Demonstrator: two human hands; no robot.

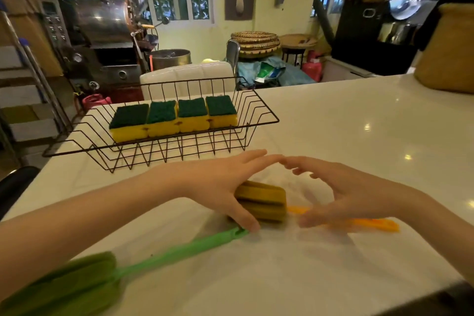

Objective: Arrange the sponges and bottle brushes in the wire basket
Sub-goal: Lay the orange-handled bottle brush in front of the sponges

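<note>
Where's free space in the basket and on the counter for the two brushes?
Wire basket: bare strip in front of the four sponges and a gap right of them. Counter: wide open right of the basket. Crowded near edge: both hands over the orange brush, green brush beside it.

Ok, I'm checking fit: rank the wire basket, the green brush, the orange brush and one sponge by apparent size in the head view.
1. Black wire basket.
2. Green-handled bottle brush, enlarged by nearness.
3. Orange-handled bottle brush, partly hidden, so unsure.
4. Yellow-and-green sponge.
</note>
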